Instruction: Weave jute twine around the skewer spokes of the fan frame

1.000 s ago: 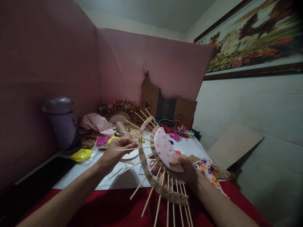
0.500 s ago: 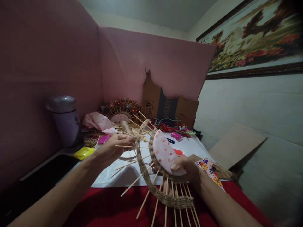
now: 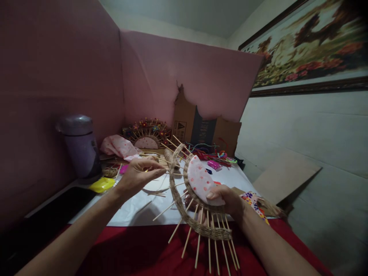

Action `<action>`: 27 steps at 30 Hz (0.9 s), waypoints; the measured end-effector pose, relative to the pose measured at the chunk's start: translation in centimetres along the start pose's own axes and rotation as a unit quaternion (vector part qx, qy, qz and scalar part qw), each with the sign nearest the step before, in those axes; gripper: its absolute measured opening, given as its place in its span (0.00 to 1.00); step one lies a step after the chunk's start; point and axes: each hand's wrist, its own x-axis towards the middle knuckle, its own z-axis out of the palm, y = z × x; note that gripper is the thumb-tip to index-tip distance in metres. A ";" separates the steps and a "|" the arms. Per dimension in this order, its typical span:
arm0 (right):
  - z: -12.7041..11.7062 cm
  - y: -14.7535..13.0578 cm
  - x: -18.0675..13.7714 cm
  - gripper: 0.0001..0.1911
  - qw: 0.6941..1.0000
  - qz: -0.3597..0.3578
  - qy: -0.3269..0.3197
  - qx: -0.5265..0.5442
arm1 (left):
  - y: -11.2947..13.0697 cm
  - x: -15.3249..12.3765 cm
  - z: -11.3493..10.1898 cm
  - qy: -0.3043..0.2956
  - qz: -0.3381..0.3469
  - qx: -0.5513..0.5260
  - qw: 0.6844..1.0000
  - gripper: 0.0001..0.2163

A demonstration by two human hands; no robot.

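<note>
A half-round piece with white, red-dotted fabric at its centre is tilted in front of me. Around its curved edge run two woven twine bands, with thin wooden sticks fanning out through them. My right hand grips the lower end of the fabric half-disc, thumb on top and fingers behind it. At the left rim, my left hand pinches thumb and forefinger together at the end of one stick. Its other fingers are curled. A twine roll lies behind the woven rim.
A finished-looking half-round piece with colourful flowers stands at the back beside torn cardboard. Coloured pipe cleaners lie before it. To the left are a purple tumbler, a yellow packet and crumpled dotted fabric.
My left hand has shifted slightly right, its thumb and forefinger now stretched toward the rim. The woven piece has risen a little and turned slightly in my right hand.
</note>
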 end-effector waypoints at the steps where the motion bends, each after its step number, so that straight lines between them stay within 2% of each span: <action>1: 0.0 -0.1 0.0 0.15 1.000 0.000 -0.002 0.000 | 0.0 -0.1 0.0 0.002 0.029 0.018 0.999 0.04; 4: 0.1 -0.2 -0.1 0.16 1.000 0.001 -0.001 -0.002 | -0.3 -0.2 0.0 0.001 0.092 0.070 0.993 0.05; 12: 0.3 -0.4 0.1 0.15 0.999 0.014 0.033 -0.012 | -1.2 -0.1 0.0 0.025 0.136 0.237 0.962 0.05; 16: 0.6 -0.5 0.1 0.08 0.998 0.018 0.060 -0.019 | -1.1 -0.2 0.4 -0.006 0.146 0.223 0.964 0.06; 20: 1.3 -0.8 0.1 0.06 0.994 0.020 0.093 -0.048 | -1.1 -0.3 0.7 -0.028 0.152 0.207 0.966 0.06; 24: 1.6 -0.9 0.0 0.04 0.997 0.010 0.067 -0.045 | -1.1 -0.1 0.5 -0.017 0.149 0.197 0.969 0.05; 27: 1.2 -0.7 -0.1 0.04 0.997 0.036 0.052 -0.045 | -0.7 0.3 0.0 -0.001 0.166 0.202 0.965 0.04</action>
